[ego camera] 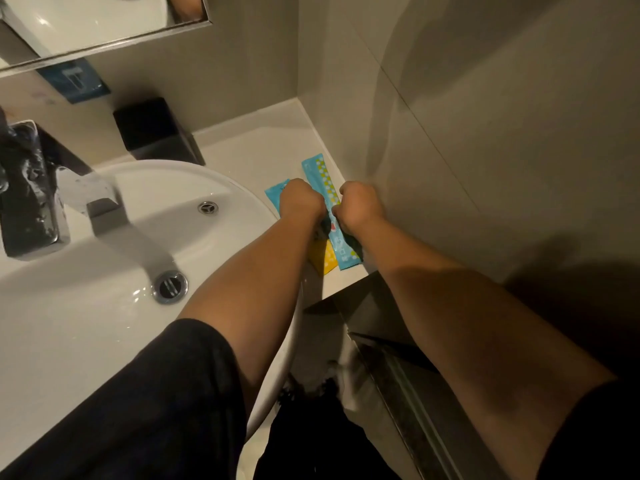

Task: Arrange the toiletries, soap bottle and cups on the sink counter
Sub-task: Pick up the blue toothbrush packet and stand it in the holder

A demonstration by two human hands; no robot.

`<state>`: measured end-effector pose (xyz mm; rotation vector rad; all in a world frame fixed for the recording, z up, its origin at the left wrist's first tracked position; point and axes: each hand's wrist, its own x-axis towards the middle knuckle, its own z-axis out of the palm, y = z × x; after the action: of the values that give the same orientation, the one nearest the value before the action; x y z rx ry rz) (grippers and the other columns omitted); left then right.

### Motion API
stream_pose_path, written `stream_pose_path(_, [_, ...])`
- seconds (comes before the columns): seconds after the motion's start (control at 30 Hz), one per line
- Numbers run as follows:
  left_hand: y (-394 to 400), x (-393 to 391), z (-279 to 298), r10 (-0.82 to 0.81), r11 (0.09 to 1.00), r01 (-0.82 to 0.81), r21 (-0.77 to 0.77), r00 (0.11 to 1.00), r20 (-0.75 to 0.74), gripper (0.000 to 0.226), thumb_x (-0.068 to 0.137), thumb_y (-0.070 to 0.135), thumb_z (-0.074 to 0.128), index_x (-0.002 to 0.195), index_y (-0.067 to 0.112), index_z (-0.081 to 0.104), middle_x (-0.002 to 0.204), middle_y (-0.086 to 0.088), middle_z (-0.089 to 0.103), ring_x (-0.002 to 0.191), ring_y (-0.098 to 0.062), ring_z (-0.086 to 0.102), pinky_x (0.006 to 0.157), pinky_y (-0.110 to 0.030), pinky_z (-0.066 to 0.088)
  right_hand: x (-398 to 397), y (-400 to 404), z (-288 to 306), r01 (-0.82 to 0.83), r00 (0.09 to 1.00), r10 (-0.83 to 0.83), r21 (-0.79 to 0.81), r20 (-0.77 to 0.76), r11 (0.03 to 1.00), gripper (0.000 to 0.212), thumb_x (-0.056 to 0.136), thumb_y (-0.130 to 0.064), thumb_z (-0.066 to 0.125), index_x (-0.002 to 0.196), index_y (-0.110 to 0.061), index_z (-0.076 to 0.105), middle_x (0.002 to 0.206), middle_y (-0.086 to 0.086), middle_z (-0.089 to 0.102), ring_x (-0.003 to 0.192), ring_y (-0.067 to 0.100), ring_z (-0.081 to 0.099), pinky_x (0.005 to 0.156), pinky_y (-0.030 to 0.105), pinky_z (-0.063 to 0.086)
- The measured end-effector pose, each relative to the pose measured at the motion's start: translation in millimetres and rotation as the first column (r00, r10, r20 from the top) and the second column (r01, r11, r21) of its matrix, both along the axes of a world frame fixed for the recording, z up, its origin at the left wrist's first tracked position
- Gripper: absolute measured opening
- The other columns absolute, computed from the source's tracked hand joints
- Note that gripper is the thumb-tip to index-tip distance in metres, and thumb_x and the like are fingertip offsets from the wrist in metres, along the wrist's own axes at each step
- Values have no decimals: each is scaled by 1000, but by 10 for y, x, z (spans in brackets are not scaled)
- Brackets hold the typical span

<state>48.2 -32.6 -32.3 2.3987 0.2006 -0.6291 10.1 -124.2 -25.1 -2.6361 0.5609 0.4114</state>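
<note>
Two bare forearms with dark sleeves at the elbows reach away from the camera over the right side of the sink counter (263, 147). The left hand (300, 201) is curled into a loose fist with its knuckles up, resting on a blue sachet (274, 192) that lies on the counter just beside the rim of the white round basin (104, 306); whether the fingers actually pinch that sachet cannot be told, since they are hidden under the hand. The right hand (360, 206) is also curled, with its fingertips at the right edge of a long blue toiletry packet (327, 188), which has a chequered strip and lies lengthwise along the counter's right edge, close to the wall. The hold looks like a pinch, but the fingertips are partly hidden.

A yellow packet (322, 259) peeks out beneath the long blue one at its near end, toward the counter's front edge.

At the counter's back edge stands a black square box (152, 133), near the wall. A chrome tap (100, 202) reaches over the basin from the left, with the drain (169, 285) below it. A blue box (74, 81) sits on the wall under the mirror (86, 22).
</note>
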Motion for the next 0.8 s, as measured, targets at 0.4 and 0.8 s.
stream_pose_path(0.4, [253,-14,553,201,944,-161,-288,973,115,3,81,13,64,83,11,66,93,-11,71,88,-31,66,79,-40,56,19,72,647,60,986,-83,163,142,985,39,78,-17,74,55,-17,43,76,11,61,72,25,56,69,33,48])
stream_pose_path(0.8, [1128,-30,1357,356,801,-198,-565,916,185,11,91,18,62,83,11,63,89,-7,71,83,-20,70,77,-42,59,147,809,1454,-44,929,-81,325,362,945,21,77,-14,72,62,-16,58,77,11,69,77,29,68,76,45,58])
